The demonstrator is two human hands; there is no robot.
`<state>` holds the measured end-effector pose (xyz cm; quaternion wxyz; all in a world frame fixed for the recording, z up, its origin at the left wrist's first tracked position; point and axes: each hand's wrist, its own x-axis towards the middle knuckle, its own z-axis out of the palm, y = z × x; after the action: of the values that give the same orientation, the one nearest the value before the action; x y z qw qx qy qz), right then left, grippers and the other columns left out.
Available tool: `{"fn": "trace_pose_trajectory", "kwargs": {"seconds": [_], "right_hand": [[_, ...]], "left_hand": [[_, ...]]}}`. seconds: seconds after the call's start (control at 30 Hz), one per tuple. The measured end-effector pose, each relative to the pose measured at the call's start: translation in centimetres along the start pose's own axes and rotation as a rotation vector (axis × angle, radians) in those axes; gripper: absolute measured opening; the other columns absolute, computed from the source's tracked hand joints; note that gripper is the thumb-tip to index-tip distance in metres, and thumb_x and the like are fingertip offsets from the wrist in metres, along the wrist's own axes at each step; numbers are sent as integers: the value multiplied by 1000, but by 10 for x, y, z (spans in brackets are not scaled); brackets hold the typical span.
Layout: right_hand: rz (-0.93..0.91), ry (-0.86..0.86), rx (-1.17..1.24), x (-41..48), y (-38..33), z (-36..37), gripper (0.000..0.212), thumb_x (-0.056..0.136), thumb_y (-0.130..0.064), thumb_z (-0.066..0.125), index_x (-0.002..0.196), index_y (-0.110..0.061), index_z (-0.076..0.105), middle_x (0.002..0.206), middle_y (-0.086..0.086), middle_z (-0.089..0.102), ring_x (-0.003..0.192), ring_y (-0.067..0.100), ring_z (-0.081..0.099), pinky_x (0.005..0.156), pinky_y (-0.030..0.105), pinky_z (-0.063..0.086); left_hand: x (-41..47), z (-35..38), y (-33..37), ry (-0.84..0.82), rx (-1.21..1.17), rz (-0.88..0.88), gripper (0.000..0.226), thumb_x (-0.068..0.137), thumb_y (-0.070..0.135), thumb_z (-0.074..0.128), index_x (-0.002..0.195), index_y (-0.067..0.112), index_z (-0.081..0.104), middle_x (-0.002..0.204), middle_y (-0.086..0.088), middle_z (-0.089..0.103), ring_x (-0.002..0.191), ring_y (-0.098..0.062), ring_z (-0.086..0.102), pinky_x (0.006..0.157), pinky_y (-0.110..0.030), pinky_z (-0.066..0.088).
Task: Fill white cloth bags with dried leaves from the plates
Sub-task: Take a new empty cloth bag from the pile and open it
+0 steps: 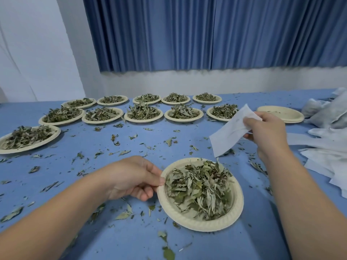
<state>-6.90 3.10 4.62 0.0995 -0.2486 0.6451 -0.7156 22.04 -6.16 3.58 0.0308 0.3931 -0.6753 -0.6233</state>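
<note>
A cream paper plate (189, 221) heaped with dried leaves (201, 190) sits in front of me on the blue table. My left hand (131, 178) pinches its left rim between thumb and fingers. My right hand (264, 131) holds an empty white cloth bag (228, 134) by its upper end, above the table and to the right of the plate. The bag hangs down and to the left, its lower corner just above the plate's far edge.
Several more plates of dried leaves (143, 112) stand in rows at the back and left. A stack of empty plates (281, 114) sits at the back right. Filled bags (326, 112) and flat empty bags (326, 152) lie at the right. Loose leaf bits litter the blue table (93, 184).
</note>
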Motion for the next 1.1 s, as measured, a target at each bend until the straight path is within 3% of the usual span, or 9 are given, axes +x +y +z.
{"fn": "trace_pose_trajectory", "kwargs": {"seconds": [0.17,0.3,0.5,0.57,0.7,0.9,0.97,1.03,1.1], "right_hand": [[-100,-15,-47,-4,-5,5,11,81,-14,60,80,-22,68,78,-3,66,51,1,58,57,27,52],[-205,-103,-4,-18,-16,17,10,84,-19,61,86,-23,70,80,-5,69,56,3,60,58,28,54],[-404,-377,-100,-45,-38,72,21,85,-11,65,79,-30,67,72,-14,65,57,4,58,50,24,52],[-455,-520,-184,-53,-39,89,19,84,-9,64,81,-27,69,73,-10,66,63,11,60,60,37,56],[-501,-801,-329,-62,-28,106,22,86,-12,64,104,-22,71,95,-10,71,88,-1,64,85,29,52],[-342,-1044,-377,-66,-20,101,31,91,-14,60,116,-32,63,116,-20,65,108,-9,58,100,25,46],[-372,-929,-377,-60,-25,95,32,91,-16,61,120,-29,62,115,-21,64,102,-10,59,96,23,49],[-387,-823,-356,-54,-30,89,37,90,-16,63,124,-31,60,98,-24,66,73,-7,61,68,16,52],[-366,-792,-323,-50,-32,84,50,87,-14,66,130,-37,54,77,-14,67,44,0,46,41,12,38]], "left_hand": [[-5,-7,9,-1,171,1,28,90,25,66,98,-1,72,84,-16,73,43,-13,55,37,-19,44],[0,-12,20,234,259,101,22,98,25,55,96,8,70,77,-8,75,42,-15,54,37,-21,40],[22,-3,41,409,-305,479,16,93,23,64,97,9,70,90,-7,73,62,-18,67,52,-23,52],[30,1,43,392,-450,518,28,95,37,58,103,12,68,97,-4,74,77,-18,72,64,-28,57],[42,5,35,306,-579,473,51,96,55,42,103,12,69,89,2,74,80,-12,71,82,-33,55],[49,0,24,450,-560,364,32,102,23,46,105,-3,65,98,-24,71,84,-32,67,87,-51,56],[50,-3,23,490,-516,376,27,102,23,45,100,4,65,89,-18,72,71,-30,69,72,-43,61],[47,-3,23,517,-377,415,28,102,27,45,95,9,65,83,-15,71,59,-26,67,58,-37,60],[45,-1,20,552,-171,484,32,101,30,47,89,7,64,72,-15,68,51,-22,64,47,-31,55]]}}
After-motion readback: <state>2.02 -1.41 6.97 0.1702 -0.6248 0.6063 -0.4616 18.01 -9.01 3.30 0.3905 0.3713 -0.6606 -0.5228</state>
